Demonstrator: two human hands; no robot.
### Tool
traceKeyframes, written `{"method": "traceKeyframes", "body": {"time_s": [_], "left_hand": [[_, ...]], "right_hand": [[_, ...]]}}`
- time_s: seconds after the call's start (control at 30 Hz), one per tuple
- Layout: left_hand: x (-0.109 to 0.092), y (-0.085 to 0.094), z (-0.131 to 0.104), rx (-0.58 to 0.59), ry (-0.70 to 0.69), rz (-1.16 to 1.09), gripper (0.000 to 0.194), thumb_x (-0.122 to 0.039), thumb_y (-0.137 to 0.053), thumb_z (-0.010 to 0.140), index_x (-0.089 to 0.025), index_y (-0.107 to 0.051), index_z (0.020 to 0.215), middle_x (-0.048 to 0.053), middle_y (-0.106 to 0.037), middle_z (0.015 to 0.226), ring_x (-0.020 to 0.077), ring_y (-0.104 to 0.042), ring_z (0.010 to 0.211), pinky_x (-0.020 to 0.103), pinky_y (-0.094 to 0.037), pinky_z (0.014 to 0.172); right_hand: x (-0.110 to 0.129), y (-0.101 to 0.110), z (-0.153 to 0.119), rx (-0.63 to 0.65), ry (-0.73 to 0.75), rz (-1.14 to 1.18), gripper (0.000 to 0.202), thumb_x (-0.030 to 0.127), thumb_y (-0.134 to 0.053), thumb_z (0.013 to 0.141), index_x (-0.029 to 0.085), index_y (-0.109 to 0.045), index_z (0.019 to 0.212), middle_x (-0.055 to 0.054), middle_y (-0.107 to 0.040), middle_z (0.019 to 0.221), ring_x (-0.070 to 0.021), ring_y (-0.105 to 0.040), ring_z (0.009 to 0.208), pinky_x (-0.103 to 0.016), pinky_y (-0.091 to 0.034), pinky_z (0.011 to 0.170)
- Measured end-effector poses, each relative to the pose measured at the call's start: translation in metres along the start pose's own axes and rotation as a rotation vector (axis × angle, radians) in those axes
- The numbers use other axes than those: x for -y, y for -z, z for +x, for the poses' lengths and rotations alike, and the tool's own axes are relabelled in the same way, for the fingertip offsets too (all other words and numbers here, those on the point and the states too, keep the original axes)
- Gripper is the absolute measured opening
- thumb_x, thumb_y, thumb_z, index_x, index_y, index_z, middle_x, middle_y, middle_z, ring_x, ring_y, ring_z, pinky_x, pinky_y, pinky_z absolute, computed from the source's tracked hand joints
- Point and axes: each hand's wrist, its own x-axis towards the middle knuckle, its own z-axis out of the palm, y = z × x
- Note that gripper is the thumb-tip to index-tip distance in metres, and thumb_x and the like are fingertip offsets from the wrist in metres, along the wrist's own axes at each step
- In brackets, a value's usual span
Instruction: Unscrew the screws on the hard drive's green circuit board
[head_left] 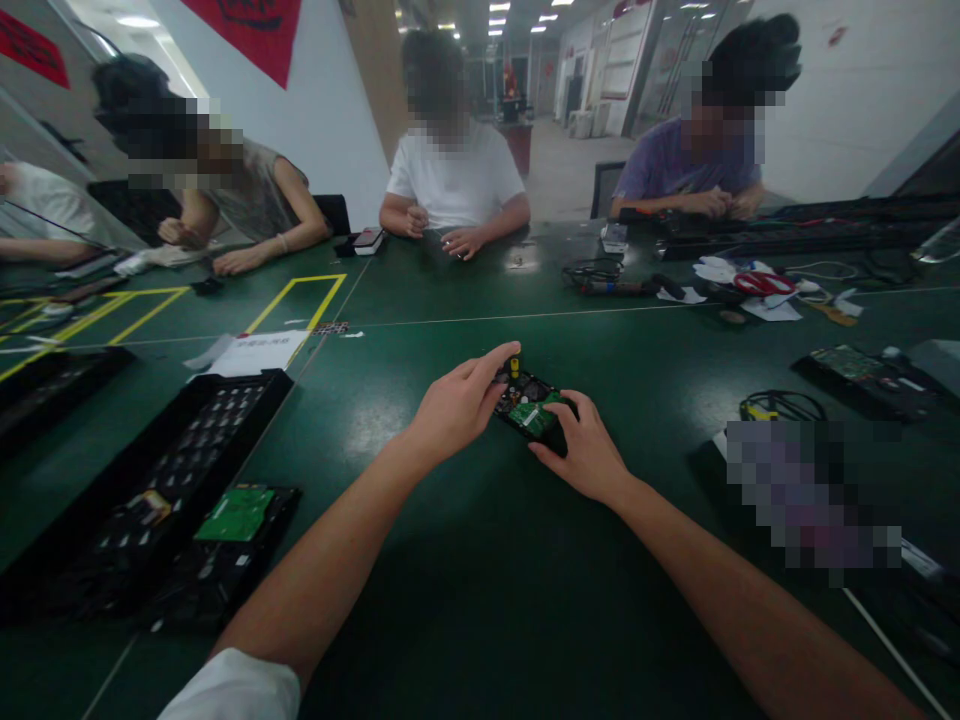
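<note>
A small black device with a green circuit board (pixel 531 415) lies on the dark green table, slightly right of the middle of the view. My left hand (pixel 463 400) is at its left end, thumb and fingers closed around the device's edge beside a small yellow and black upright part (pixel 514 368). On the other side, my right hand (pixel 586 445) grips the device's right end, its fingers bent over the top edge and its thumb at the near side. The undersides of both grips are hidden.
A long black tray (pixel 247 400) holding small parts stands at the left, with another green-board device (pixel 234 515) beside it. Cables and tools (pixel 611 285) lie at the back right. A blurred-out object (pixel 810 495) is at the right. Several people sit across the table (pixel 420 345).
</note>
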Motion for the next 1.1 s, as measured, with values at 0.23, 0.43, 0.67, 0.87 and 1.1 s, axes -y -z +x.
{"method": "traceKeyframes", "body": {"time_s": [0.23,0.43,0.67,0.87,1.1], "left_hand": [[-0.0012,0.0001,-0.0008,0.014,0.002,-0.012,0.061,-0.017,-0.054,0.106,-0.030,-0.038,0.163,0.009,-0.063,0.152,0.0246,-0.072,0.122,0.044,-0.059,0.108],[0.0004,-0.0002,-0.0006,0.003,-0.012,-0.023,0.061,-0.018,-0.054,0.105,-0.031,-0.038,0.162,0.010,-0.065,0.149,0.0240,-0.073,0.119,0.043,-0.060,0.105],[0.0023,0.0000,-0.0002,-0.012,-0.018,-0.010,0.057,-0.019,-0.055,0.106,-0.029,-0.039,0.160,0.010,-0.066,0.146,0.0241,-0.073,0.119,0.043,-0.060,0.105],[0.0016,0.0011,0.0007,-0.057,0.006,-0.018,0.047,-0.023,-0.054,0.108,-0.027,-0.046,0.154,0.009,-0.068,0.143,0.0239,-0.074,0.117,0.042,-0.061,0.104],[0.0014,0.0098,0.0037,-0.157,-0.091,-0.032,0.036,-0.022,-0.050,0.110,-0.025,-0.057,0.145,0.010,-0.067,0.140,0.0227,-0.070,0.123,0.039,-0.059,0.107]], "right_hand": [[0.0007,0.0011,0.0002,0.018,-0.012,-0.033,0.062,0.056,-0.071,0.093,0.026,-0.053,0.144,-0.019,-0.039,0.158,-0.0441,-0.045,0.148,-0.067,-0.050,0.116],[0.0011,0.0021,0.0005,0.016,-0.009,-0.013,0.061,0.057,-0.071,0.092,0.028,-0.053,0.143,-0.017,-0.039,0.159,-0.0444,-0.045,0.148,-0.069,-0.049,0.115],[0.0007,0.0013,-0.0003,0.012,-0.004,-0.021,0.062,0.055,-0.070,0.093,0.025,-0.053,0.144,-0.019,-0.038,0.159,-0.0431,-0.044,0.149,-0.066,-0.049,0.117],[-0.0012,-0.0013,0.0001,-0.005,0.017,-0.044,0.062,0.054,-0.072,0.093,0.023,-0.053,0.143,-0.020,-0.041,0.156,-0.0428,-0.046,0.147,-0.065,-0.048,0.118],[-0.0014,-0.0018,-0.0002,0.003,-0.004,-0.032,0.061,0.055,-0.071,0.093,0.025,-0.054,0.144,-0.019,-0.039,0.159,-0.0430,-0.045,0.148,-0.065,-0.048,0.117]]}}
